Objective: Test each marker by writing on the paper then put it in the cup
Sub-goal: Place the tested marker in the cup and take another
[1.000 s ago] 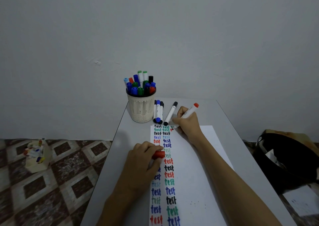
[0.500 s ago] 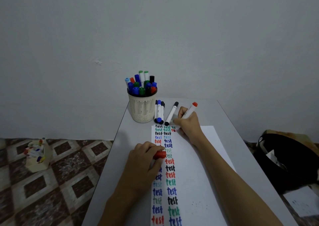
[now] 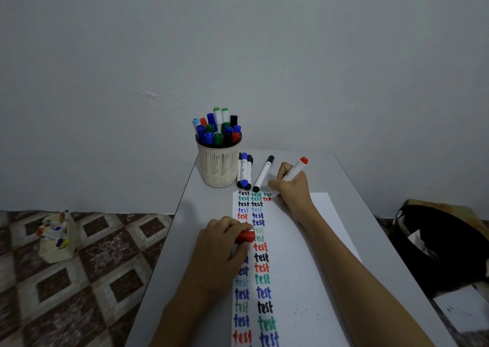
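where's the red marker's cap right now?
Head view, centre: the red cap is held in the left hand, over the left column of writing on the paper, nearer the camera than the right hand.

One cup (image 3: 218, 169) is standing on one bench (image 3: 344, 188), carrying over a dozen markers (image 3: 217, 129), packed too tightly for an exact count. Four loose markers (image 3: 244, 169) are lying beside it. The right grip (image 3: 291, 190) is holding one red-ended marker (image 3: 296, 170), the left grip (image 3: 222, 246) one red cap (image 3: 244, 236). One paper (image 3: 304, 240) is lying under them.

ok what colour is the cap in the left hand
Red. The cap, held in the left hand, shows best in the head view.
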`<action>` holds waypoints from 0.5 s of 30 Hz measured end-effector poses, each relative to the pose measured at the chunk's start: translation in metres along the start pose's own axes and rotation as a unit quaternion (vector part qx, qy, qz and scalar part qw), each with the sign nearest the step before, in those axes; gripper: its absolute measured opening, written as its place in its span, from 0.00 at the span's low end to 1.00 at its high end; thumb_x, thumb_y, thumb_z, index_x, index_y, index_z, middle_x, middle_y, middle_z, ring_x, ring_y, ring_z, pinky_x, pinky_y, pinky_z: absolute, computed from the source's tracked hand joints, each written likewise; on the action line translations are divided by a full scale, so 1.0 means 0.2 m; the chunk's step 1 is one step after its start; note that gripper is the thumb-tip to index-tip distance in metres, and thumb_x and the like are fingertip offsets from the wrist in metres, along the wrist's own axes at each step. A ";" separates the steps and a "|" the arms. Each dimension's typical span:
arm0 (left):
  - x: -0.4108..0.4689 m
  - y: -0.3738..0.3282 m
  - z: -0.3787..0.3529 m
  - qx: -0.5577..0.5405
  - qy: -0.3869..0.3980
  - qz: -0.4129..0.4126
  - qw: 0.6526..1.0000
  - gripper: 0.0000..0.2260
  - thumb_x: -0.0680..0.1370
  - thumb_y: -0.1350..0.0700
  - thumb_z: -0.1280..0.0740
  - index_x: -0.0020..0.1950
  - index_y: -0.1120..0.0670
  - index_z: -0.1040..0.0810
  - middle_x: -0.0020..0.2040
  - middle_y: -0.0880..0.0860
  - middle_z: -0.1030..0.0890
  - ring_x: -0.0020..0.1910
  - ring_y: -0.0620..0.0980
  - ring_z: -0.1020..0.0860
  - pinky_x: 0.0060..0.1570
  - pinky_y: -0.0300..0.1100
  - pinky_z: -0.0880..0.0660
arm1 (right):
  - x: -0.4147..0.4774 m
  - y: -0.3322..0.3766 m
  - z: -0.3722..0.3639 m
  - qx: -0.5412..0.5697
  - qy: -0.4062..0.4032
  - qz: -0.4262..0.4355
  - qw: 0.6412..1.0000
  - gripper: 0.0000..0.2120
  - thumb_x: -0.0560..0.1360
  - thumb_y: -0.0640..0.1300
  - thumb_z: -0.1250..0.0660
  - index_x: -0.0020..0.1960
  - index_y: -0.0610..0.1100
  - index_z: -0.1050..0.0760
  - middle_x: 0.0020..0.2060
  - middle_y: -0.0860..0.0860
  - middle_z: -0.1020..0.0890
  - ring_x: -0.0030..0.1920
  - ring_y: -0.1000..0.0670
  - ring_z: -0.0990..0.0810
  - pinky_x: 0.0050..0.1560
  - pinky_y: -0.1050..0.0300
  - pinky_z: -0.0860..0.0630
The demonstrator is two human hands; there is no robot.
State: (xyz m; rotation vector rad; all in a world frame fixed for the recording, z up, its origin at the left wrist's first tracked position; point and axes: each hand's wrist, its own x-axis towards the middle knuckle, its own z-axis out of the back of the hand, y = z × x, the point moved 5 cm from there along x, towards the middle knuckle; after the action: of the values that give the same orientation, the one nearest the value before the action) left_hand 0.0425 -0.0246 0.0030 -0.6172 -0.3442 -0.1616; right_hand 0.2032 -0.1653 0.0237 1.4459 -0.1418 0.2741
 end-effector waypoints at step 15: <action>0.00 0.01 -0.01 -0.002 -0.006 -0.001 1.000 0.25 0.72 0.38 0.50 0.60 0.49 0.26 0.55 0.46 0.25 0.54 0.43 0.30 0.56 0.39 0.33 | 0.01 0.00 -0.01 -0.023 -0.002 0.005 1.000 0.16 0.68 0.25 0.35 0.33 0.42 0.38 0.28 0.48 0.34 0.27 0.55 0.33 0.28 0.67 0.30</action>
State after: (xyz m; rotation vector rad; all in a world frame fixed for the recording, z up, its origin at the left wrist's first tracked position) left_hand 0.0445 -0.0241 -0.0003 -0.6228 -0.3568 -0.1615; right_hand 0.2055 -0.1627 0.0235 1.4014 -0.1586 0.2751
